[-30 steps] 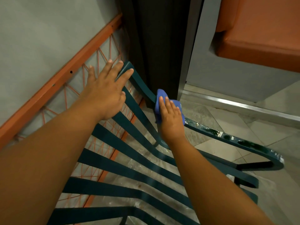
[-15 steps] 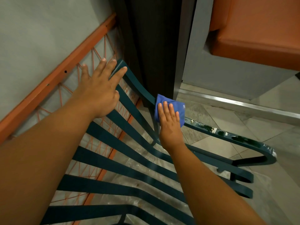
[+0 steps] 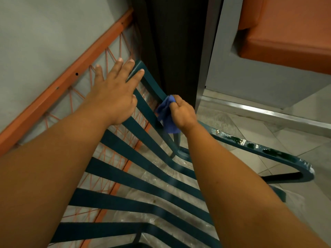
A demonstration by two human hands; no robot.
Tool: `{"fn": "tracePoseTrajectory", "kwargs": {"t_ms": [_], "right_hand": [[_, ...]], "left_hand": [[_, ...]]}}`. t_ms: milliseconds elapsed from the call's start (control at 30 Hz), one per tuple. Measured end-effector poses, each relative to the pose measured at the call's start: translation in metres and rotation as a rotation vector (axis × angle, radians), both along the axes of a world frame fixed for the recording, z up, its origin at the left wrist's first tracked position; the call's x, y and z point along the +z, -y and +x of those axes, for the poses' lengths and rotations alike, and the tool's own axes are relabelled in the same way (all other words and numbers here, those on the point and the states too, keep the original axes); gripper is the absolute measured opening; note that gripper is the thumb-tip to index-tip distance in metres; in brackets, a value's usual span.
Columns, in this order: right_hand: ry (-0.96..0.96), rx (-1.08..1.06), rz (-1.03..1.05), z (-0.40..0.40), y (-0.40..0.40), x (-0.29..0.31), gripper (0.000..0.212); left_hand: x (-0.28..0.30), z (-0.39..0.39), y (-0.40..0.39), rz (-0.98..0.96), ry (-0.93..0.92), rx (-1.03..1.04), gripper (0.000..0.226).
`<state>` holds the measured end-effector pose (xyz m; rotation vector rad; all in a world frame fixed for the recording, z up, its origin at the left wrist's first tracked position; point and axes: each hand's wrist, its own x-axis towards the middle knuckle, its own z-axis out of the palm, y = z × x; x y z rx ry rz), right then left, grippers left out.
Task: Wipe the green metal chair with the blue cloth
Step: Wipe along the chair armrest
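Green metal chair (image 3: 143, 178): right hand (image 3: 182, 113) clamped on blue cloth (image 3: 167, 116) against far frame rail; left hand (image 3: 114, 93) flat, fingers spread, on slats.

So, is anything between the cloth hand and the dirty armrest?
Nothing visible. The right hand holds the blue cloth against the green chair, and the speckled armrest beyond it lies bare.
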<state>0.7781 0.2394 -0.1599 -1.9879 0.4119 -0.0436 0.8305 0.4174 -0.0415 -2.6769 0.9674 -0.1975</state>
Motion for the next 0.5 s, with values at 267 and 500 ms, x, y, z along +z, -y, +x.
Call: {"fn": "tracePoseTrajectory", "kwargs": {"t_ms": [267, 500], "right_hand": [[-0.192, -0.092, -0.208, 0.007, 0.003, -0.004, 0.03], [-0.187, -0.056, -0.623, -0.037, -0.001, -0.036, 0.061]], "left_hand": [[0.0, 0.0, 0.001, 0.019, 0.019, -0.003, 0.064], [-0.005, -0.018, 0.013, 0.294, 0.273, 0.025, 0.074]]}}
